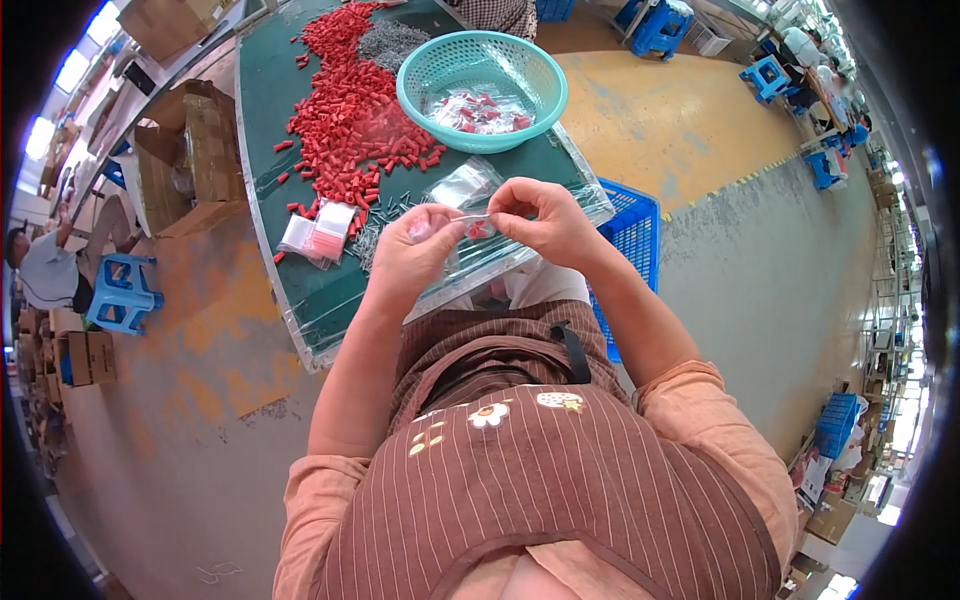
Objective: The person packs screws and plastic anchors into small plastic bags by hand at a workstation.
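Between my two hands is a small clear plastic bag (478, 229) with something red inside. My left hand (425, 240) pinches one end of its top edge, and my right hand (530, 215) pinches the other end. Just beyond my hands lies a stack of clear bags (465, 183). To the left of my left hand are more small bags (322, 232) with a reddish tint. Grey screws (385, 213) are scattered close to my left hand. A large heap of red plastic plugs (355, 120) spreads over the green table (265, 130).
A turquoise basket (545, 85) at the table's far right holds filled bags. Behind the red heap is a pile of grey screws (390, 45). A blue crate (635, 225) stands by the table's right edge. Cardboard boxes (185, 150) and a blue stool (125, 290) are on the left, near a seated person.
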Demonstrator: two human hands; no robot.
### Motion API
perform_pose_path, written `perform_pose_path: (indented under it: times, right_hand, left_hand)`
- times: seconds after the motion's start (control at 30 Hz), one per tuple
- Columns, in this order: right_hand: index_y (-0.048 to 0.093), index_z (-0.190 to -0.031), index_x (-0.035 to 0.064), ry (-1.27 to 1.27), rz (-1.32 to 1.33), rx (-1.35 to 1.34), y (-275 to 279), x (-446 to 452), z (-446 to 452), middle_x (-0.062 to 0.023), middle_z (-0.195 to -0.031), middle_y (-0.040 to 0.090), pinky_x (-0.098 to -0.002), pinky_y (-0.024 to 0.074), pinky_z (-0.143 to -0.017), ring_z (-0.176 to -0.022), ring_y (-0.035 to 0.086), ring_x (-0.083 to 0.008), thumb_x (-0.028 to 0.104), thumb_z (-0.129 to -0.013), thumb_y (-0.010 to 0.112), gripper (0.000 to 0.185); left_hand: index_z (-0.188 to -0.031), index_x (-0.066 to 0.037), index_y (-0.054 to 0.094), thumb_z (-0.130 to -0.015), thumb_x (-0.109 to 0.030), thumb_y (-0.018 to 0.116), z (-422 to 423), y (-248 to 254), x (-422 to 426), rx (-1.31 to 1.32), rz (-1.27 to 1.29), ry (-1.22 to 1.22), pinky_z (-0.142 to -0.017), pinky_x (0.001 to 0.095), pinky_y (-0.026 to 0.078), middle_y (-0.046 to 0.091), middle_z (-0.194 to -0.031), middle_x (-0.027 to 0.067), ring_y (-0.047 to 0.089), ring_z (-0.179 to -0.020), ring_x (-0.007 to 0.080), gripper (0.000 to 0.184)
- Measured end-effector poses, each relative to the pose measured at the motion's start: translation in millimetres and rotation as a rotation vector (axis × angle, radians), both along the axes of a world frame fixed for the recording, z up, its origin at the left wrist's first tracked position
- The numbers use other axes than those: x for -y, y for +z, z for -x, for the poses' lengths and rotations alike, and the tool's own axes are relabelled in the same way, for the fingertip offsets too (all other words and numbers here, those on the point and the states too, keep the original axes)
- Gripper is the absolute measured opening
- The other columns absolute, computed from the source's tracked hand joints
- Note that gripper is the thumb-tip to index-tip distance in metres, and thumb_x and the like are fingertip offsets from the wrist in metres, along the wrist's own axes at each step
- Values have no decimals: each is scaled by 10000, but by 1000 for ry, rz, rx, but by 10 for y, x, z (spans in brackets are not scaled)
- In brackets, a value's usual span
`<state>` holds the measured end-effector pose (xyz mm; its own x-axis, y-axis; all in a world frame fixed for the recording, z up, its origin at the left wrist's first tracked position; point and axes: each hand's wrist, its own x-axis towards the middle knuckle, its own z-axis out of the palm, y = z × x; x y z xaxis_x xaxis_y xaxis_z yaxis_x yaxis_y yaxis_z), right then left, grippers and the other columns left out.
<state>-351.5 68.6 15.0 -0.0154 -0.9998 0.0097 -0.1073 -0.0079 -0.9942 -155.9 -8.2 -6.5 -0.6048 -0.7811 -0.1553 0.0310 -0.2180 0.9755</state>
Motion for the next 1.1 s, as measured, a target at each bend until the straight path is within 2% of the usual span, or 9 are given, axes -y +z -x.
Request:
perform_pose_path:
  times: [0.17, 0.37, 0.57, 0.67, 0.77, 0.83, 0.9, 0.97, 1.1]
  right_hand:
    - [617, -918, -7, -79, 4, 69, -142, -18, 20, -9, -842, 628, -233, 473, -733, -802, 575, -69, 66, -878, 650, 90]
    - [614, -914, -6, -99, 33, 128, -138, -60, -10, -23, -858, 633, -250, 482, -752, -820, 591, -88, 59, -882, 637, 77]
    - [612, -931, -8, -52, 4, 213, -102, -53, -24, -30, -861, 637, -232, 486, -727, -786, 595, -82, 70, -897, 635, 89]
    - [613, -937, -8, -73, 4, 199, -146, -54, -32, -32, -847, 642, -226, 489, -720, -766, 599, -81, 71, -897, 633, 90]
    - [627, -877, 3, -107, 26, 72, -116, -61, -46, -56, -792, 664, -261, 518, -699, -748, 629, -112, 92, -889, 631, 90]
    - [635, -845, 6, -123, 33, 121, -287, -56, -74, -42, -748, 654, -268, 512, -642, -707, 627, -110, 116, -877, 645, 114]
    - [631, -804, 12, -140, 119, -1, -209, -103, -103, -23, -720, 632, -260, 495, -607, -664, 618, -97, 114, -869, 650, 122]
    - [611, -851, -25, -144, 66, 61, -315, -75, -103, -41, -688, 601, -270, 494, -585, -637, 614, -113, 105, -857, 638, 133]
    - [594, -860, -9, -134, 54, 24, -180, -227, -28, -37, -709, 611, -262, 494, -590, -654, 607, -99, 86, -859, 621, 99]
  left_hand:
    - [-906, -44, 657, -873, -135, 690, 84, -84, -37, 145, 265, 2, -481, 176, 318, 523, -673, -81, 432, -557, 5, 102]
    - [-909, -42, 659, -873, -131, 694, 48, 19, -50, -1, 15, 35, -456, 184, 301, 520, -658, -73, 421, -530, 10, 103]
    - [-911, -41, 657, -885, -117, 680, 92, -37, -61, -13, 97, 55, -446, 178, 286, 517, -649, -69, 416, -522, 6, 84]
    - [-904, -38, 658, -875, -115, 678, 103, -1, -92, -8, 89, 50, -455, 191, 302, 526, -655, -67, 427, -533, 14, 85]
    - [-874, -30, 663, -858, -122, 671, 103, -91, -57, 134, 341, 76, -483, 210, 344, 548, -676, -56, 454, -558, 34, 93]
    - [-808, -8, 666, -833, -114, 677, 111, -98, -103, 215, 353, 111, -639, 264, 446, 604, -706, 3, 520, -678, 89, 109]
    - [-797, -11, 664, -834, -92, 675, 157, -145, -110, 213, 415, 117, -615, 245, 446, 608, -714, -6, 522, -660, 77, 90]
    - [-822, -8, 659, -842, -45, 669, 188, -185, -102, 138, 131, 81, -551, 190, 388, 583, -713, -33, 490, -629, 36, 43]
    - [-852, 2, 653, -866, -28, 658, 274, -199, -173, 6, 160, -14, -550, 174, 359, 565, -718, -48, 466, -621, 19, 34]
